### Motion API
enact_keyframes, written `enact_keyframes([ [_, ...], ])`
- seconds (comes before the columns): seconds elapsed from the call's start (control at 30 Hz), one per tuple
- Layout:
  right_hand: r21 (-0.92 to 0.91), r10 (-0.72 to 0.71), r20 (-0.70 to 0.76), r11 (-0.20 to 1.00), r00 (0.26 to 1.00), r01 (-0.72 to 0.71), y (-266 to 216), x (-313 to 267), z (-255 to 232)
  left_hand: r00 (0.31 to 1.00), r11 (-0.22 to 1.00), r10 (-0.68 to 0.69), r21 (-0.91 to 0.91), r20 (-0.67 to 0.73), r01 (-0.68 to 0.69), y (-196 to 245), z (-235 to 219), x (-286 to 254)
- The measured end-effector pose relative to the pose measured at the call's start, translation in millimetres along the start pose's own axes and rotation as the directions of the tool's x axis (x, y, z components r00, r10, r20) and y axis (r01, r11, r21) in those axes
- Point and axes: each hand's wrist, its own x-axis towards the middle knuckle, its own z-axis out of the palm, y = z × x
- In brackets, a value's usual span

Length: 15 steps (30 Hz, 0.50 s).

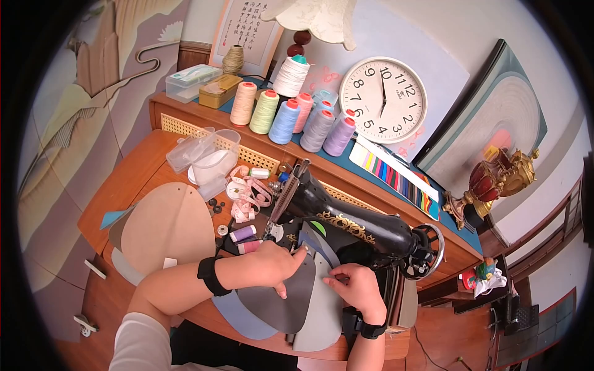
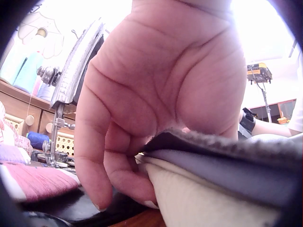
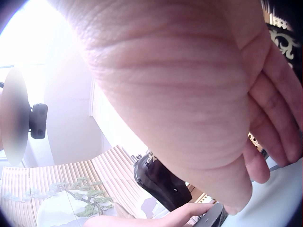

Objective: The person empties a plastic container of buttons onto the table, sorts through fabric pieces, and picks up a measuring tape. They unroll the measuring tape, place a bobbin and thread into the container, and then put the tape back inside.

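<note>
In the head view my left hand [image 1: 275, 266] reaches over a dark grey rounded piece [image 1: 288, 312], beside the sewing machine [image 1: 352, 226]. The left wrist view shows the curled fingers of my left hand [image 2: 156, 94] around the edge of stacked layers, dark grey over blue-grey [image 2: 222, 172] over cream [image 2: 203, 196]; the thumb is hidden there. My right hand [image 1: 359, 287] rests its fingertips on a light grey piece [image 1: 322, 315], to the right of the dark one. In the right wrist view the fingers of my right hand [image 3: 189, 94] extend loosely over the pale surface [image 3: 265, 203].
Beige rounded pieces [image 1: 167, 229] lie at the left. Purple thread [image 1: 242, 233], pink thread [image 1: 249, 247], a tape measure [image 1: 247, 198] and an open plastic box [image 1: 216, 148] are near the machine. Thread cones [image 1: 284, 122] and a clock [image 1: 383, 99] stand on the shelf behind.
</note>
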Motion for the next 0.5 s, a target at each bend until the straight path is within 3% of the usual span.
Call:
enact_keyframes([
  [0.27, 0.012, 0.011, 0.002, 1.000, 1.000, -0.011, 0, 1, -2, 0.996, 1.000, 0.007, -0.029, -0.086, -0.010, 3, 0, -4],
  [0.37, 0.123, 0.059, 0.018, 0.991, 0.998, -0.061, 4, 1, -1, 0.982, 1.000, -0.021, -0.004, -0.186, 0.021, 16, -2, -12],
  [0.5, 0.214, 0.072, 0.002, 0.974, 0.997, -0.071, 8, 0, 0, 0.944, 0.994, 0.074, -0.053, -0.322, -0.097, 26, -16, -25],
])
